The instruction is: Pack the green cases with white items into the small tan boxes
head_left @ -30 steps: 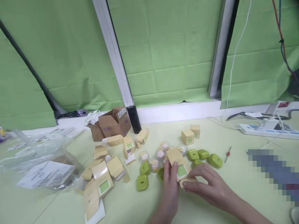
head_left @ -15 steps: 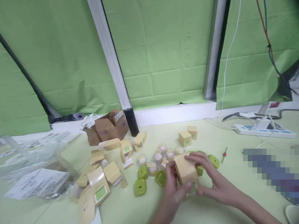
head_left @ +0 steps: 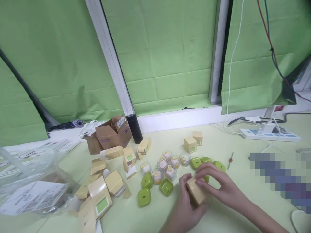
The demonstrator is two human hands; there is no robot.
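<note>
At the lower right of the frame, a small box (head_left: 198, 191) is held by the left hand (head_left: 186, 207), fingers curled around its side, and the right hand (head_left: 220, 181), fingers pinching its upper end, being probably light, crushable card best gripped near stiff corners.

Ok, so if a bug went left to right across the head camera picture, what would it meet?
Plastic bag → brown carton → black cylinder → held box → thin stick with a red middle → power strip.
</note>
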